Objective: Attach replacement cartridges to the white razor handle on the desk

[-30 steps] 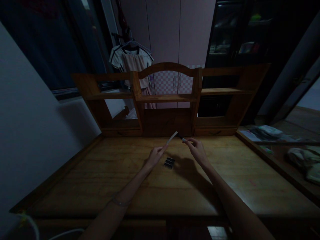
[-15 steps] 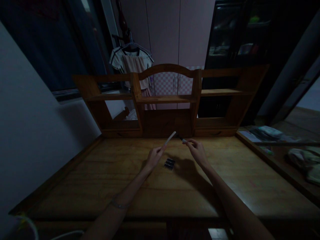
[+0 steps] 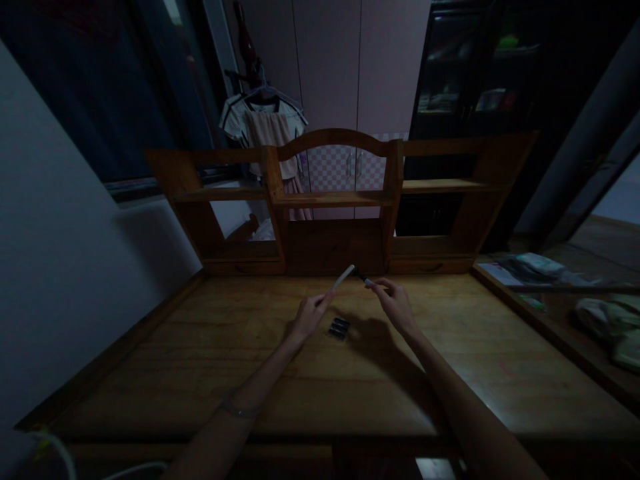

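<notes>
My left hand (image 3: 311,315) is closed around the lower end of a slim white stick-like handle (image 3: 344,276), which tilts up to the right. In my right hand (image 3: 394,300), fingers pinch a small piece with a dark end and a paler grey end (image 3: 362,276). Its dark end is right at the tip of the white handle; whether they touch I cannot tell. Below and between both hands, a small dark pack with several black strips (image 3: 339,328) lies on the wooden desk (image 3: 225,353). The light is dim, so fine details do not show.
A wooden shelf unit (image 3: 333,199) with small drawers stands along the desk's far edge. At the right, beyond the raised desk edge, lie cloth items (image 3: 600,323) and a plastic-wrapped bundle (image 3: 540,263). A white cable (image 3: 63,453) shows at the lower left.
The dark end of the piece in my right hand and the tip of the white handle have come slightly closer together. Both hands are nearly still, and the pack has not moved.
</notes>
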`<state>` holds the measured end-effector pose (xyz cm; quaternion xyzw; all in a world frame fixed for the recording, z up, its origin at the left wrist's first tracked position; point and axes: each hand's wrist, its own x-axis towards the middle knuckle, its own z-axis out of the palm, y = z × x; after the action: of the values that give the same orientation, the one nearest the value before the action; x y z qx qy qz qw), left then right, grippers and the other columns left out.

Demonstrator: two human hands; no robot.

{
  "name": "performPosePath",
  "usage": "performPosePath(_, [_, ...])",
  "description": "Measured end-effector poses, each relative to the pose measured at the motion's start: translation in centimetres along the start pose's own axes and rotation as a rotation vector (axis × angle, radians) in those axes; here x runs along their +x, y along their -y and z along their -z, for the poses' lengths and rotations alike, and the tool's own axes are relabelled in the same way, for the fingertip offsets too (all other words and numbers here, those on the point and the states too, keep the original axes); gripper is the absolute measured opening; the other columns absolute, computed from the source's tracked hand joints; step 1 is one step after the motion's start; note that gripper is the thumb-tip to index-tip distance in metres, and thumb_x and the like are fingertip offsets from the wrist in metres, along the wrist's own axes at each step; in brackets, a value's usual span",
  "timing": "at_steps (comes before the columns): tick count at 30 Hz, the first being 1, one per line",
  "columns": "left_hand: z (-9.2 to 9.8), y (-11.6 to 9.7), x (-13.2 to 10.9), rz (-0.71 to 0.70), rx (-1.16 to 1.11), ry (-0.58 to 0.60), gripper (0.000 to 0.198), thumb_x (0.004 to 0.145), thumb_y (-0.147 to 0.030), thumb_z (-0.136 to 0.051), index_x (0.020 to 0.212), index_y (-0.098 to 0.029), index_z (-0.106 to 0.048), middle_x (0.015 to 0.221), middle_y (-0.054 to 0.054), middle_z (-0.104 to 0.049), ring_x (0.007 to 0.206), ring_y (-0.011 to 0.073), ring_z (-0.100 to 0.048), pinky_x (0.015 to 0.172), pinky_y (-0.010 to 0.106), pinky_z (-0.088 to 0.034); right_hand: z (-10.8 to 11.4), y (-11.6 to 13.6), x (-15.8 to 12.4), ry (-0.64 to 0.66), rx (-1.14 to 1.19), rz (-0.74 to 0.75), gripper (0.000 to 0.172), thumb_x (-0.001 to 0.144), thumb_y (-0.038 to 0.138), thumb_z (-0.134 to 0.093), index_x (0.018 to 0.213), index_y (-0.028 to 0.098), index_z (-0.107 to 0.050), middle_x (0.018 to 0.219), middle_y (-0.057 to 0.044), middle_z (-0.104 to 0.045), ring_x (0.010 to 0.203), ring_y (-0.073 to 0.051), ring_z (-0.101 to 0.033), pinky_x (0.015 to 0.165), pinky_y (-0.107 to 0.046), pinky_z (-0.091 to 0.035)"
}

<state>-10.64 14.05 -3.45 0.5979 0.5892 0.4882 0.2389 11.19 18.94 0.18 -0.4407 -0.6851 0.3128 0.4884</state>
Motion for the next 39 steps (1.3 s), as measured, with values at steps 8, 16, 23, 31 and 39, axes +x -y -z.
performPosePath(8, [0.04,-0.12,-0.11,-0.024,-0.007,0.021,0.051,0.082,-0.06,-0.043,0.059,-0.016,-0.048,0.058,-0.004,-0.034,0.058,0.0105,-0.032,0.054,0.023,-0.023,0.06,0.02,-0.06,0.011,-0.018,0.005,0.045,0.08,0.054,-0.052,0.083,0.013,-0.07,0.048,0.003,-0.041,0.044,-0.009,-0.03,0.043,-0.023,-0.017])
performPosePath(16, [-0.06,-0.21,-0.09,-0.008,-0.018,-0.015,0.053,0.08,-0.064,-0.043,0.058,-0.016,-0.046,0.057,-0.004,-0.033,0.057,0.0108,-0.031,0.053,0.023,-0.022,0.05,0.11,-0.11,0.004,-0.02,0.025,0.048,0.08,0.056,-0.051,0.084,0.012,-0.07,0.049,0.002,-0.045,0.045,-0.01,-0.032,0.043,-0.023,-0.02])
performPosePath(23, [0.18,0.11,0.04,0.02,-0.001,-0.088,0.052,0.082,-0.063,-0.042,0.057,-0.017,-0.045,0.055,-0.005,-0.031,0.055,0.0101,-0.03,0.052,0.023,-0.021,0.1,-0.12,-0.04,-0.014,-0.034,0.021,0.044,0.081,0.054,-0.052,0.085,0.013,-0.07,0.051,0.002,-0.045,0.045,-0.01,-0.033,0.044,-0.022,-0.02])
performPosePath(31, [0.01,-0.18,-0.2,-0.038,0.024,-0.047,0.05,0.084,-0.059,-0.042,0.061,-0.016,-0.049,0.058,-0.004,-0.034,0.058,0.0104,-0.033,0.054,0.023,-0.023,0.21,0.12,-0.07,-0.006,-0.01,0.035,0.044,0.082,0.053,-0.051,0.086,0.013,-0.07,0.052,0.002,-0.046,0.045,-0.01,-0.033,0.044,-0.023,-0.021])
performPosePath(39, [-0.08,0.01,-0.15,-0.04,0.017,-0.006,0.051,0.084,-0.06,-0.042,0.062,-0.015,-0.052,0.059,-0.004,-0.035,0.059,0.0104,-0.034,0.054,0.023,-0.024,0.11,-0.01,-0.03,-0.008,0.005,0.029,0.045,0.081,0.054,-0.053,0.085,0.013,-0.07,0.054,0.0,-0.05,0.046,-0.01,-0.036,0.043,-0.022,-0.022])
